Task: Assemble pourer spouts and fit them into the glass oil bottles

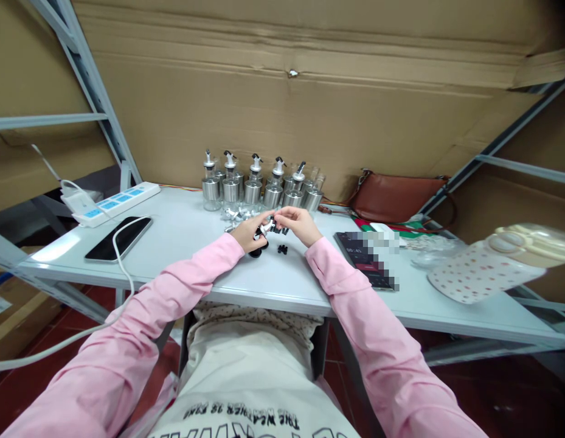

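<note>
My left hand is closed around a silver and black pourer spout, held low over the middle of the table. My right hand pinches at the spout's tip, its fingertips meeting the black end; whether a separate small part sits between them is hidden. Under and beside the hands lie black parts, among them a small black cluster. Loose silver spout pieces are heaped just behind my left hand. Farther back stand several glass and steel bottles, the front ones topped with pourer spouts.
To the left are a white power strip and a dark phone with a white cable. At right lie a phone showing a timer, a brown bag and a dotted bottle. Cardboard walls the back.
</note>
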The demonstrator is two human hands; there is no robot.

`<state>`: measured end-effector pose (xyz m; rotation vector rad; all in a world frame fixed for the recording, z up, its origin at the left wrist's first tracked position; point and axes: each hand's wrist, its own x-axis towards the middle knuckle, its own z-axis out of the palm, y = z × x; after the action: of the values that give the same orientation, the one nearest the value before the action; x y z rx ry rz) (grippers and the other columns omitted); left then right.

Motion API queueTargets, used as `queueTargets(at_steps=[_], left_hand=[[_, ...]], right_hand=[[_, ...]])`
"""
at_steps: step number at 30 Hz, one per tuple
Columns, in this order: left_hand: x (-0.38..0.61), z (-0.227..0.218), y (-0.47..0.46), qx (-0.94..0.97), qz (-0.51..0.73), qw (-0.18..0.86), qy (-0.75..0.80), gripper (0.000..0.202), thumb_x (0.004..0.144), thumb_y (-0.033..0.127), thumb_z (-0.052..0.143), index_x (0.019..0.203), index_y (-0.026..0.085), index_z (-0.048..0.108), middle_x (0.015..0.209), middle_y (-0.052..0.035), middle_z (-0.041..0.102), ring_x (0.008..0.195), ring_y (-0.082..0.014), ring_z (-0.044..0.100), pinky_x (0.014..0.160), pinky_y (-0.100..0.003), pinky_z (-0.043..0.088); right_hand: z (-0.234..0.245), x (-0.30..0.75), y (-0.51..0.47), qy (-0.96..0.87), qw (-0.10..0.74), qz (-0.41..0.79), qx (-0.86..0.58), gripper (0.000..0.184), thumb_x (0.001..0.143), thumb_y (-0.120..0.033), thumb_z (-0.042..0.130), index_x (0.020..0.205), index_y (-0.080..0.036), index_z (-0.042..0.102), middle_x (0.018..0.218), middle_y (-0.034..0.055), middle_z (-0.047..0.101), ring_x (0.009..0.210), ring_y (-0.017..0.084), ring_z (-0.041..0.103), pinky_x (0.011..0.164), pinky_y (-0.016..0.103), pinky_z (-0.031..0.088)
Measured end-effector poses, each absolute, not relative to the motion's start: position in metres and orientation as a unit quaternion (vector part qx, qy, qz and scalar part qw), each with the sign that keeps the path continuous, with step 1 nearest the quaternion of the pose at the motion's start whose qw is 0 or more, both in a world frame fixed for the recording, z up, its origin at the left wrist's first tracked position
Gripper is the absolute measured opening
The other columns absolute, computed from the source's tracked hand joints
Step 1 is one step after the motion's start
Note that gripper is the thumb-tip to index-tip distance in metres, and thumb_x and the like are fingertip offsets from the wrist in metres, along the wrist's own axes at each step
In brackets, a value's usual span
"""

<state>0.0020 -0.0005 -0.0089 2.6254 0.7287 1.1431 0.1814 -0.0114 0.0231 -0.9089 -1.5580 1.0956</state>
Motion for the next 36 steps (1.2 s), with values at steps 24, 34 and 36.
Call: queueTargets(at_steps=[24,34,36], left_hand=[[0.001,-0.015,0.007,0.893,0.382,0.038,0.233,0.063,0.064,0.011,0.047,0.127,0.010,0.036,0.104,-0.0102,0.060,0.097,-0.0194,0.057,0.083,-0.030,0.045],[0.002,-0.003,-0.002,0.894,0.310,0.019,0.324,0.059,0.063,0.013,0.051,0.121,0.011,0.040,0.092,-0.0059,0.062,0.087,-0.0194,0.059,0.081,-0.030,0.041],[0.003,-0.002,-0.003,0.894,0.300,0.018,0.334,0.059,0.064,0.014,0.051,0.121,0.011,0.040,0.092,-0.0058,0.063,0.086,-0.0196,0.059,0.081,-0.030,0.040]], right_hand=[[0.018,0.184,-0.008,-0.617,0.481,0.515,-0.350,0.031,0.052,-0.026,0.076,0.075,-0.015,0.059,0.066,-0.0011,0.065,0.057,0.009,0.058,0.061,0.026,0.048],[0.017,0.184,-0.007,-0.618,0.476,0.522,-0.346,0.030,0.052,-0.022,0.075,0.077,-0.015,0.059,0.070,-0.0008,0.064,0.061,0.009,0.058,0.064,0.026,0.048],[0.017,0.184,-0.007,-0.618,0.475,0.522,-0.347,0.030,0.052,-0.022,0.075,0.077,-0.015,0.059,0.070,-0.0009,0.064,0.062,0.009,0.058,0.065,0.026,0.048]])
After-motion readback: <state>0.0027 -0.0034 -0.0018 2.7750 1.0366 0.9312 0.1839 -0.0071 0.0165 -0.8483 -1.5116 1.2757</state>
